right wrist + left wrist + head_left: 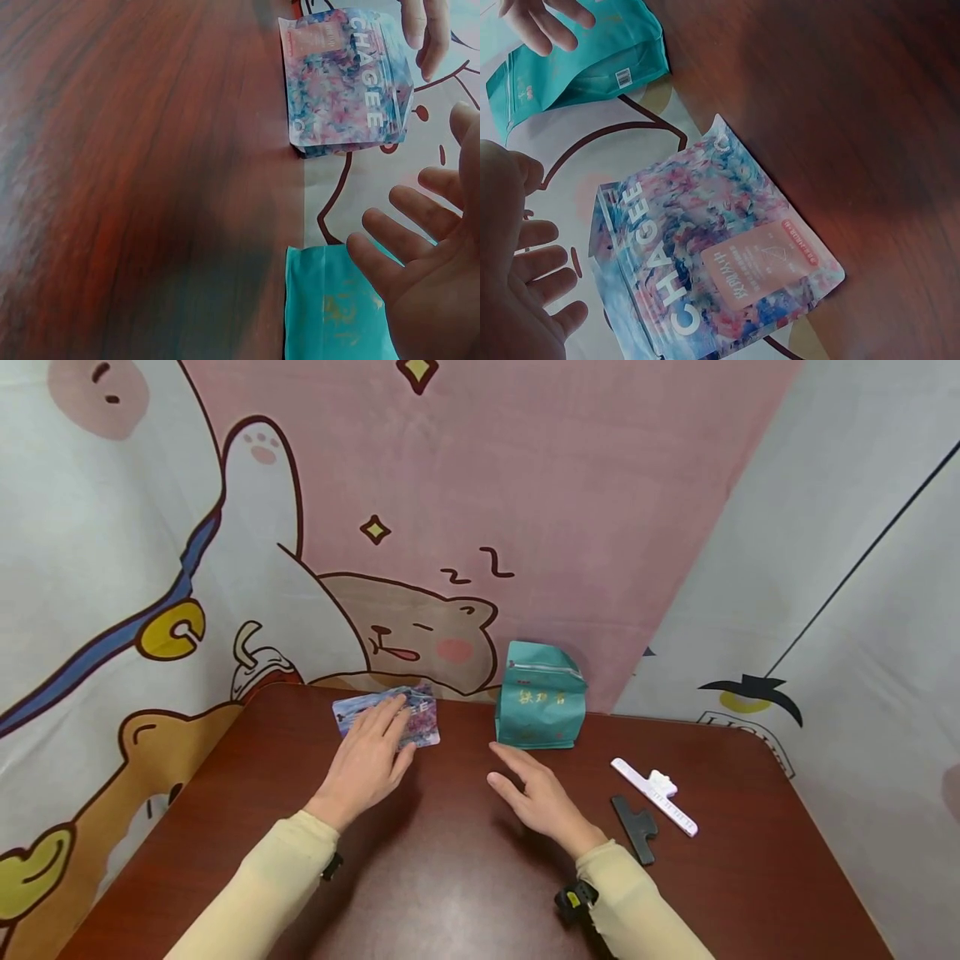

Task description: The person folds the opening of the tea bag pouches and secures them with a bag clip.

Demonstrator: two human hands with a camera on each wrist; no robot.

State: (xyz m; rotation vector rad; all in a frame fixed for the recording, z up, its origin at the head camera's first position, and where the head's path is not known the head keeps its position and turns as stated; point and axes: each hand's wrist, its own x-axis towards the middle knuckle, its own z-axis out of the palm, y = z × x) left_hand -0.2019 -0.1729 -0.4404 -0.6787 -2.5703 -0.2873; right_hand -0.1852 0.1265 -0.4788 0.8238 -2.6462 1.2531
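A blue-and-pink pouch [705,225] lettered CHAGEE stands near the table's back edge on the left. In the head view my left hand [367,768] overlaps it, hiding part of its front. The left wrist view shows that hand's fingers [544,262] spread apart beside the pouch's zip end, with nothing in them. A teal pouch [542,706] with gold lettering is upright at the back, right of the middle. Just in front of it is my right hand [536,797], palm facing inward, fingers loosely extended and holding nothing.
To the right of my right hand, a white bar clip [655,796] and a black bar clip [635,829] lie on the brown table [450,877]. A cloth backdrop [570,510] with cartoon animals hangs directly behind the table's back edge.
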